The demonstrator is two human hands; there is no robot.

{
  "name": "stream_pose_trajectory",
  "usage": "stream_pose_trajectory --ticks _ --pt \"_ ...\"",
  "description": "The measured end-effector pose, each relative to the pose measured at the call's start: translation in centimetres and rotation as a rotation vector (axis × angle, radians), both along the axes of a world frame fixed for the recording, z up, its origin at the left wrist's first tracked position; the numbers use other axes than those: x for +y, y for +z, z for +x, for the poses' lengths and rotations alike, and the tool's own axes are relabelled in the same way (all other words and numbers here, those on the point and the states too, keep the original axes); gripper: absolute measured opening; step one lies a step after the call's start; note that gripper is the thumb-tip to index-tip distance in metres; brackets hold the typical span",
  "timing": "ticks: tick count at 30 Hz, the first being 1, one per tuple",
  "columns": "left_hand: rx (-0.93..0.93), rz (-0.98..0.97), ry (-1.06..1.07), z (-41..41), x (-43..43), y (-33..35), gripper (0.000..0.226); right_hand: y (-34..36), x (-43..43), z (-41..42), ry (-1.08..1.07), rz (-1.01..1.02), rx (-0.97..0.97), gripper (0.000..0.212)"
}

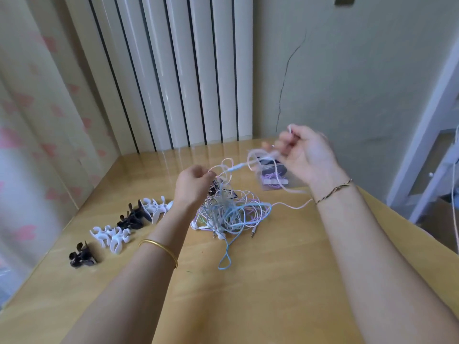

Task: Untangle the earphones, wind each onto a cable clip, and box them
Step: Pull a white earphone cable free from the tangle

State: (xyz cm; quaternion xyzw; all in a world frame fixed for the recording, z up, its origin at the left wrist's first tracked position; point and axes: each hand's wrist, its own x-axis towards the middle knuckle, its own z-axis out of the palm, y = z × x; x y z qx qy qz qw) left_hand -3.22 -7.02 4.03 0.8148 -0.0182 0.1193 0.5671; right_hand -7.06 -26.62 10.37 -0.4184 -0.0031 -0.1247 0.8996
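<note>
In the head view, the tangle [231, 212] of earphones is lying mid-table [273, 281], nearer the far edge. The left hand [192, 186] is pinching a pink cable [237, 167] just above the tangle. The right hand [306, 155], apart and higher, is gripping the same cable with curled fingers. Clips [111, 237] are lying in a row along the left edge. A clear box [273, 180] is standing near the far right corner.
</note>
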Motion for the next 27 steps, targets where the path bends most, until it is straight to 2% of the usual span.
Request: stream_pose_trajectory --ticks 1,3,5,6,8,10,11,13,15,16,18,20,23,27 --pt "0.034 -0.06 0.022 0.1 0.1 0.1 0.01 -0.2 0.0 0.1 -0.073 -0.216 0.034 0.026" --pt "0.062 -0.15 0.036 0.1 0.2 0.3 0.013 -0.7 0.1 0.3 -0.253 -0.941 0.034 0.02" --pt "0.055 -0.186 0.055 0.2 0.3 0.5 0.018 -1.0 0.3 0.0 -0.253 -1.605 0.032 0.009" --pt "0.049 -0.205 0.074 0.3 0.4 0.5 0.019 -1.1 0.3 -0.3 -0.176 -1.843 0.077 0.014" --pt "0.055 -0.234 0.115 0.5 0.6 0.5 0.019 -1.2 0.1 -0.6 -0.01 -2.107 0.162 0.025" --pt "0.095 -0.214 0.129 0.8 0.9 0.2 0.016 -1.4 -0.2 -0.7 0.072 -2.106 0.158 0.02" --pt "0.117 -0.191 0.122 1.0 1.0 -0.1 0.014 -1.5 -0.3 -0.6 0.071 -2.03 0.121 0.018" --pt "0.129 -0.119 0.098 0.9 0.9 -0.1 0.016 -1.7 -0.1 -0.2 0.007 -1.732 0.018 0.02" --pt "0.023 -0.077 0.091 0.1 0.4 0.7 0.024 -1.5 0.3 0.4 -0.058 -1.438 -0.091 0.019" --pt "-0.061 -0.083 0.043 -0.4 0.0 1.2 0.026 -1.3 0.6 0.6 -0.076 -1.356 -0.135 0.019" --pt "-0.154 -0.098 -0.166 -1.6 -0.8 2.5 0.028 -0.7 1.1 0.8 -0.074 -1.261 -0.198 0.019" --pt "-0.171 -0.012 -0.333 -2.1 -1.6 3.0 0.027 0.1 1.8 0.8 -0.053 -1.184 -0.259 0.019" --pt "-0.21 0.014 -0.366 -1.5 -2.1 2.8 0.021 1.3 2.5 0.5 -0.051 -1.053 -0.322 0.023" --pt "-0.192 0.013 -0.343 -0.7 -1.6 2.0 0.018 2.5 2.3 0.3 -0.218 -0.901 -0.354 0.027"
